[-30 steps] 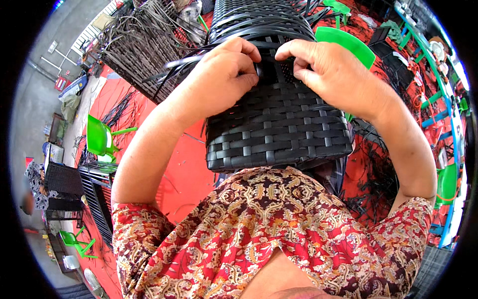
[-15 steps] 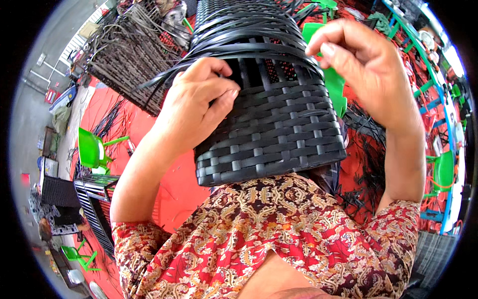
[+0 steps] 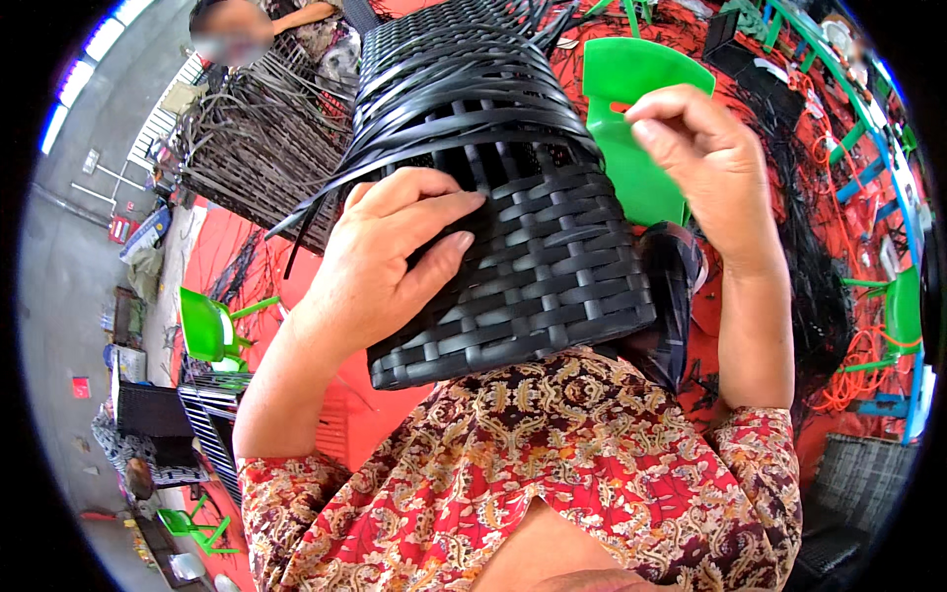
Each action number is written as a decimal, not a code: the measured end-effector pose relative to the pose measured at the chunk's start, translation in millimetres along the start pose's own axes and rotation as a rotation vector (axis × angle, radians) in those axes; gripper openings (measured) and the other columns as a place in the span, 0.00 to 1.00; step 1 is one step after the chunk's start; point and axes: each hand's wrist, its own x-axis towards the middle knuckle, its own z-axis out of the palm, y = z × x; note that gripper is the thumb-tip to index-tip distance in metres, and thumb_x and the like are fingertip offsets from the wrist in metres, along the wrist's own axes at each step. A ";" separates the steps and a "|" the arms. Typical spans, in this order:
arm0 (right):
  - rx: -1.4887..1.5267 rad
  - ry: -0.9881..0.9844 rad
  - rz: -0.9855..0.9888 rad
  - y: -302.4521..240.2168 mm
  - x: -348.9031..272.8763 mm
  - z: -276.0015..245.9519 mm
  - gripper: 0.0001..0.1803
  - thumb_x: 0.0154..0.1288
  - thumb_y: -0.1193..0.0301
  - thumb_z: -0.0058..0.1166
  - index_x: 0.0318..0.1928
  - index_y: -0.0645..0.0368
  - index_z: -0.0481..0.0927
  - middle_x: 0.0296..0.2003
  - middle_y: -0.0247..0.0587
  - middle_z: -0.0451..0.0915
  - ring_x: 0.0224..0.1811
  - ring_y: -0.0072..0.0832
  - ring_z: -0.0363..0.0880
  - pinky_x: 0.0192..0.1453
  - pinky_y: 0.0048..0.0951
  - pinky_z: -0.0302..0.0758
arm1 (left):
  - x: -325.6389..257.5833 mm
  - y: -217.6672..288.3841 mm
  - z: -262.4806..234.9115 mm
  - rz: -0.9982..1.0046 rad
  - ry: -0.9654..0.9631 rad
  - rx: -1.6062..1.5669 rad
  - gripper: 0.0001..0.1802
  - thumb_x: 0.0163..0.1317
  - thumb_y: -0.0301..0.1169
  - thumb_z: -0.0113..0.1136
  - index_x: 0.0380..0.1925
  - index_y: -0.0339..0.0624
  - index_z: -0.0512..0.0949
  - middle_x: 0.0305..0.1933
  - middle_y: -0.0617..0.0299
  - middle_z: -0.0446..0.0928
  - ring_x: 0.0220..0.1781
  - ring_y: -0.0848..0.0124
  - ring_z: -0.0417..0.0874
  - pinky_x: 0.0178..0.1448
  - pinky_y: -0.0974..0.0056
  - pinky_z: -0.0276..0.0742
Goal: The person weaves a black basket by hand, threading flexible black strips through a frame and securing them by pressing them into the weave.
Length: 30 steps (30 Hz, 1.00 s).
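A black woven furniture piece (image 3: 533,266) of flat plastic strips leans against my lap, its near part tightly woven. Farther up, loose black strips (image 3: 459,128) cross it, with a gap showing bare lengthwise strips between. My left hand (image 3: 395,247) lies on the left side of the weave just below that gap, thumb and forefinger apart. To the right of the piece, my right hand (image 3: 705,158) hovers in the air before a green chair (image 3: 631,168). Its thumb and forefinger come together in a pinch; whether a strip is between them cannot be made out.
At the far left a co-worker (image 3: 232,30) is beside another brown-grey woven piece (image 3: 266,148). Green chairs (image 3: 204,326) stand on the red floor covering. Black strip offcuts (image 3: 799,237) heap on the right, near orange cord (image 3: 868,355) and a blue-green frame (image 3: 878,158).
My right hand has drawn off the weave's right edge. My left forefinger has straightened and parted from the thumb. The whole view has shifted, bringing the co-worker and more of the chair into sight.
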 end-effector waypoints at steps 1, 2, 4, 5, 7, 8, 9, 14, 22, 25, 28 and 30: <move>-0.053 -0.038 -0.033 7.0 -1.9 5.0 0.04 0.63 0.75 0.60 0.37 0.62 0.80 0.31 0.27 0.77 0.33 0.15 0.73 0.39 0.19 0.71 | -2.8 -1.3 -1.3 -0.023 -0.014 -0.015 0.15 0.58 0.27 0.59 0.46 0.37 0.80 0.46 0.55 0.77 0.48 0.59 0.78 0.55 0.60 0.71; -0.103 -0.107 -0.097 10.3 -2.3 8.7 0.06 0.61 0.75 0.61 0.37 0.63 0.79 0.31 0.29 0.76 0.33 0.16 0.73 0.38 0.19 0.72 | -5.6 -3.4 -1.2 -0.036 -0.008 -0.024 0.14 0.59 0.29 0.60 0.46 0.38 0.80 0.46 0.57 0.77 0.48 0.60 0.78 0.55 0.60 0.70; 0.046 -0.170 0.067 11.4 -5.1 19.3 0.08 0.61 0.75 0.62 0.38 0.63 0.78 0.32 0.29 0.75 0.33 0.15 0.73 0.38 0.20 0.72 | -7.9 -7.1 -2.2 -0.062 0.004 -0.038 0.14 0.59 0.31 0.60 0.46 0.41 0.81 0.46 0.60 0.77 0.48 0.61 0.77 0.55 0.59 0.67; 0.069 -0.162 0.028 15.0 -4.4 22.0 0.09 0.60 0.74 0.63 0.38 0.64 0.77 0.31 0.29 0.75 0.32 0.15 0.73 0.37 0.20 0.73 | -5.8 -4.7 -0.2 -0.047 0.046 -0.023 0.12 0.59 0.30 0.60 0.42 0.40 0.82 0.45 0.59 0.78 0.46 0.60 0.78 0.53 0.59 0.70; 0.101 -0.184 0.057 19.4 -3.8 22.7 0.09 0.60 0.75 0.63 0.38 0.64 0.77 0.29 0.29 0.75 0.32 0.15 0.73 0.37 0.20 0.73 | 3.7 2.8 -3.4 -0.033 0.041 0.027 0.10 0.58 0.28 0.61 0.40 0.39 0.82 0.42 0.58 0.79 0.44 0.59 0.79 0.51 0.60 0.72; 0.119 -0.205 0.070 21.4 -3.2 22.6 0.09 0.60 0.75 0.63 0.37 0.65 0.77 0.29 0.29 0.75 0.31 0.15 0.73 0.36 0.20 0.73 | 7.7 6.9 -3.0 -0.035 0.041 0.052 0.09 0.58 0.28 0.61 0.39 0.39 0.82 0.41 0.58 0.79 0.43 0.59 0.79 0.50 0.60 0.73; 0.131 -0.212 0.051 24.5 -2.5 23.7 0.10 0.60 0.74 0.63 0.37 0.65 0.77 0.27 0.30 0.75 0.31 0.15 0.73 0.36 0.20 0.73 | 12.6 9.7 1.9 -0.013 0.097 0.023 0.07 0.58 0.26 0.61 0.36 0.38 0.82 0.38 0.57 0.79 0.41 0.59 0.80 0.48 0.60 0.74; 0.182 -0.211 0.027 13.3 0.9 45.2 0.11 0.57 0.73 0.64 0.33 0.64 0.75 0.26 0.33 0.74 0.29 0.18 0.72 0.35 0.23 0.72 | 15.6 9.3 -6.6 -0.039 0.020 0.028 0.08 0.59 0.25 0.60 0.38 0.37 0.82 0.41 0.57 0.80 0.45 0.62 0.80 0.51 0.63 0.73; 0.710 -0.180 0.021 35.4 6.4 66.2 0.08 0.57 0.76 0.58 0.33 0.58 0.70 0.26 0.28 0.69 0.28 0.17 0.68 0.35 0.20 0.67 | 6.4 6.5 -11.4 -0.036 0.063 0.113 0.11 0.57 0.24 0.59 0.41 0.37 0.82 0.45 0.56 0.80 0.46 0.61 0.81 0.52 0.62 0.75; 1.179 -0.205 0.077 30.5 13.6 51.3 0.15 0.60 0.77 0.54 0.48 0.60 0.70 0.33 0.31 0.71 0.32 0.19 0.71 0.42 0.25 0.70 | 2.1 1.0 -15.8 -0.021 0.061 0.107 0.12 0.58 0.24 0.59 0.43 0.37 0.82 0.48 0.54 0.80 0.50 0.59 0.81 0.56 0.61 0.74; 1.577 -0.211 -0.040 57.4 20.0 22.9 0.17 0.69 0.69 0.50 0.54 0.65 0.70 0.36 0.34 0.66 0.27 0.17 0.64 0.36 0.25 0.65 | 3.0 4.7 -16.8 -0.066 0.063 0.153 0.13 0.58 0.24 0.58 0.44 0.37 0.81 0.51 0.53 0.80 0.51 0.58 0.80 0.57 0.60 0.74; 1.734 -0.170 -0.150 57.1 19.4 2.4 0.10 0.73 0.70 0.44 0.44 0.65 0.71 0.34 0.35 0.65 0.23 0.16 0.61 0.32 0.23 0.61 | 0.9 4.3 -19.3 -0.106 0.035 0.101 0.14 0.60 0.27 0.58 0.46 0.37 0.80 0.53 0.52 0.79 0.54 0.60 0.80 0.60 0.61 0.72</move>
